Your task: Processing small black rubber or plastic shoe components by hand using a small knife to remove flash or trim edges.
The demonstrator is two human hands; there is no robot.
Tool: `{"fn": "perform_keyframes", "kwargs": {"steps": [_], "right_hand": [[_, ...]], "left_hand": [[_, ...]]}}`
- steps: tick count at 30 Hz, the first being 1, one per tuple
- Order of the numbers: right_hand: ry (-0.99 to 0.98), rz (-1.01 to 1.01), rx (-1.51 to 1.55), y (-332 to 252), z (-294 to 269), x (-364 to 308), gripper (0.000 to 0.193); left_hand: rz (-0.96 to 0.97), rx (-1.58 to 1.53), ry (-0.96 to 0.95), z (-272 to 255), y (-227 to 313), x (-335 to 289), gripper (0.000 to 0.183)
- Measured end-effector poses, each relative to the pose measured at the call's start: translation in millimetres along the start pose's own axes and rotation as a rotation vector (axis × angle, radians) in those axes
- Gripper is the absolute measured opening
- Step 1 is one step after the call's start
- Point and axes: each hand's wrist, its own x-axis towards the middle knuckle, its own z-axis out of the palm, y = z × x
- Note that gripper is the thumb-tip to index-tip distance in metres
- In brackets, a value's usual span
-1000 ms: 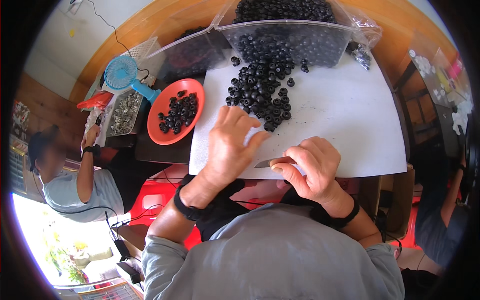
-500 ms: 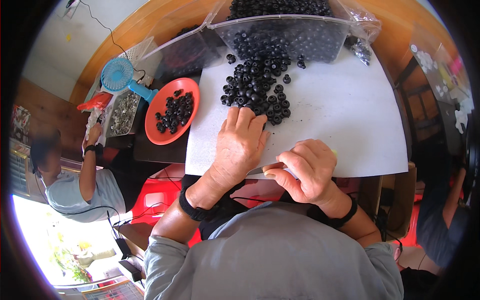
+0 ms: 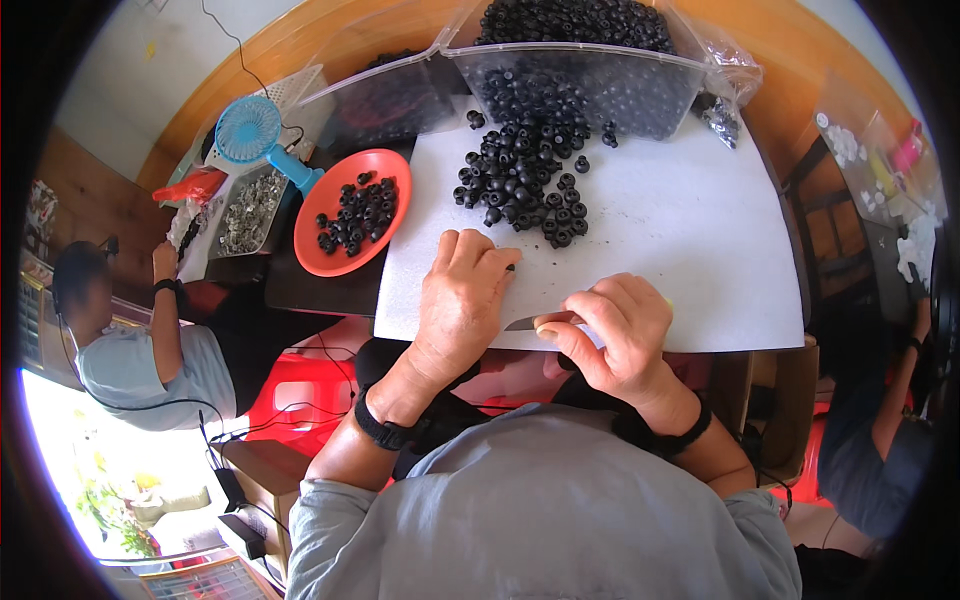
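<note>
My left hand (image 3: 460, 292) has drawn close to the near part of a white sheet (image 3: 690, 240). Its fingers are pinched round a small black round part (image 3: 511, 267), of which only a bit shows by the fingertip. In my right hand (image 3: 622, 330) is a small knife (image 3: 522, 324), its short blade pointing left toward my left hand, apart from the black part. Farther off lies a loose pile of black round parts (image 3: 515, 172), several showing an open hole.
A clear bin (image 3: 660, 90) of black parts stands behind the pile. To the left are an orange-red plate (image 3: 393, 168) with several parts, a blue fan (image 3: 248, 130) and a tray of metal pieces (image 3: 252, 215). One person (image 3: 160, 365) sits at left, another (image 3: 870, 440) at right.
My left hand has come back from the pile toward me, a black part now showing at its fingers. The knife's blade shows more clearly in my right hand, which has barely moved.
</note>
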Motion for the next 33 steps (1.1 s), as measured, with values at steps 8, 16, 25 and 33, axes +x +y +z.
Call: {"fn": "perform_keyframes", "kwargs": {"steps": [8,16,25,33], "right_hand": [[0.061,0.362,0.182,6,-7,13,0.024],[-0.068,0.328,0.044,10,-5,7,0.033],[-0.075,0.397,0.085,7,-5,10,0.034],[-0.057,0.550,0.129,2,6,13,0.035]], "left_hand": [[-0.081,-0.473,0.020,-8,2,-8,0.027],[-0.515,-1.299,-0.111,-1,-2,-14,0.026],[-0.456,-1.504,-0.070,2,-6,-15,0.025],[-0.500,-1.591,-0.123,-1,-10,-12,0.028]]}}
